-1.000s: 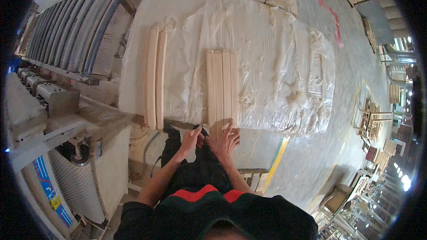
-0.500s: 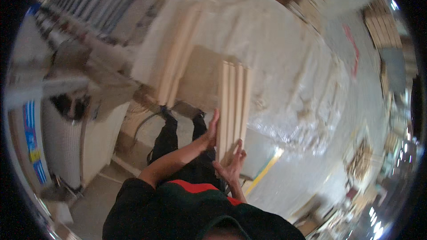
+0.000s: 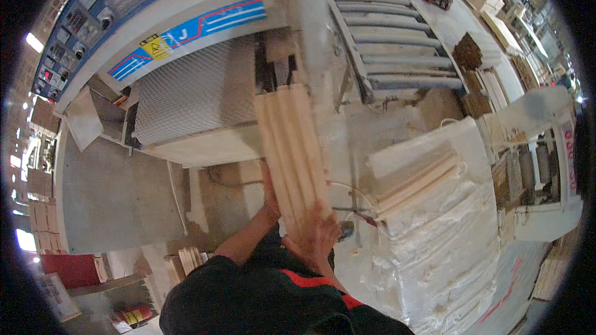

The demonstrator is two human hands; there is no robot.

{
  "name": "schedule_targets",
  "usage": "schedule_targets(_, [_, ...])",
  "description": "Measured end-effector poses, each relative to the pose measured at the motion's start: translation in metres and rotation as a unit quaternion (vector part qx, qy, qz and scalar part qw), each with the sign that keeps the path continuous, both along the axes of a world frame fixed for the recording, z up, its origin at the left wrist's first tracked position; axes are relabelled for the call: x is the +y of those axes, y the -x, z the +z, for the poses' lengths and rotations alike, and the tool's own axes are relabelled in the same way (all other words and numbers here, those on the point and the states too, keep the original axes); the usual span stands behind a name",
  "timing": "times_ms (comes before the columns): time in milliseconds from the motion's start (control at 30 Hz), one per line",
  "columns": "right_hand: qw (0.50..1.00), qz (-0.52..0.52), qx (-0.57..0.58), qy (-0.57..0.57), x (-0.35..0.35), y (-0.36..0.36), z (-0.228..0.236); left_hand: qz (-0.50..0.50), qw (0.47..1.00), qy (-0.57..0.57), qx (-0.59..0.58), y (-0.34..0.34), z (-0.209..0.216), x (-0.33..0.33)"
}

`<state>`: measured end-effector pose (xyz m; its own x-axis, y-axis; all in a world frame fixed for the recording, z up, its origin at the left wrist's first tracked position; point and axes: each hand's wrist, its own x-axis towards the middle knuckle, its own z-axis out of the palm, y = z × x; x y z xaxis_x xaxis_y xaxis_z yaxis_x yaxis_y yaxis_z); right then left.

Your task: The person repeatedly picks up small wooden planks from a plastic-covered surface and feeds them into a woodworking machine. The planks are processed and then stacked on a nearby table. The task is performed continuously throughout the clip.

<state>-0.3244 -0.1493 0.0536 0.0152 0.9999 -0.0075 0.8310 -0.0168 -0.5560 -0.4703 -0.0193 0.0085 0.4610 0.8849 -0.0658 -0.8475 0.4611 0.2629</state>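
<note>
Grip: left hand (image 3: 270, 197), right hand (image 3: 315, 239) closed on wooden strips (image 3: 289, 146); swung off plastic-wrapped stack (image 3: 437, 260) (four o'clock), now facing ridged roller (image 3: 189, 87) (ten o'clock).

Surroundings: grey floor (image 3: 528, 257) bearing a red streak (image 3: 513, 282) at lower right, brick-like wall (image 3: 31, 65) beside a bright light (image 3: 35, 42) at far upper left, blue control panel (image 3: 77, 22) nearby, grey roller conveyor (image 3: 400, 40) at upper right of centre.
</note>
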Motion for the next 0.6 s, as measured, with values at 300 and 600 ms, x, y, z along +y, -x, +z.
schedule_targets(300, [0.992,-0.025,-0.069,0.107,0.17,0.249,-0.002,0.118,0.993,0.012,-0.024,0.217,-0.035,0.12])
schedule_targets(600, [0.993,-0.056,-0.095,0.049,0.233,0.338,-0.006,0.136,0.954,0.087,-0.252,0.232,-0.082,0.076])
